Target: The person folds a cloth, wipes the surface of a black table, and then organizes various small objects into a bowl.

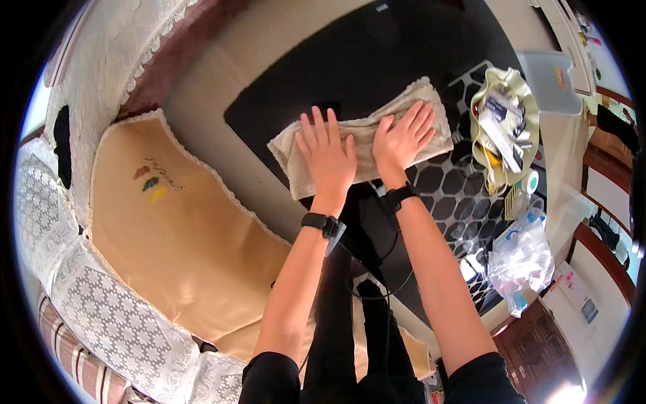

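A beige towel, folded into a long strip, lies across the black glossy tabletop. My left hand rests flat on the towel's left part, palm down with the fingers spread. On its right part lies my right hand, also palm down, the thumb apart from the fingers. Neither hand grips the cloth. Both wrists wear black bands, and a dark cable hangs below them.
A pale green scalloped basket with packets and small items stands at the right on a hexagon-patterned cover. Nearer me lies a clear plastic bag. A sofa with a tan seat cover runs along the left.
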The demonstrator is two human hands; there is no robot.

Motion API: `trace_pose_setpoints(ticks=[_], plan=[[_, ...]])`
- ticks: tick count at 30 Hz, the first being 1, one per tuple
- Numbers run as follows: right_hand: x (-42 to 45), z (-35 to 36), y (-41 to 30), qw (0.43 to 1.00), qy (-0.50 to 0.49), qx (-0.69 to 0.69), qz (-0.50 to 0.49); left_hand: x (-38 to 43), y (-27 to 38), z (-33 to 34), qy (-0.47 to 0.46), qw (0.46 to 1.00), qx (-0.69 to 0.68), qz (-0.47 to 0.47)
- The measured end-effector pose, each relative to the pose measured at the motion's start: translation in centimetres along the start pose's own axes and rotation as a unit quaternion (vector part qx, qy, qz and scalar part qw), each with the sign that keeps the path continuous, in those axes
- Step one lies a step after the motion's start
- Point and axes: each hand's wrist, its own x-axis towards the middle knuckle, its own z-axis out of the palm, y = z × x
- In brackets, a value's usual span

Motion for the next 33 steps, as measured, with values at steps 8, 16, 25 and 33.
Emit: trace_pose_setpoints(ticks=[8, 16, 25, 33], plan=[[7.6, 2.4, -5.2, 0.996, 0.030, -0.016, 0.085, 11.5, -1.8, 0.0, 0.040, 0.994, 0.000, 0.102], [13.1, 3.4, -9.2, 0.996, 0.003, 0.000, 0.084, 16.4, -2.0, -0.9, 0.019, 0.999, 0.008, 0.040], [13.5, 2.4, -9.6, 0.991, -0.075, 0.013, 0.109, 16.7, -2.1, -1.1, -0.030, 0.999, 0.008, 0.044], [14.3, 2.5, -9.7, 0.989, -0.073, 0.010, 0.126, 17.0, -2.4, -0.7, -0.080, 0.994, 0.018, 0.069]])
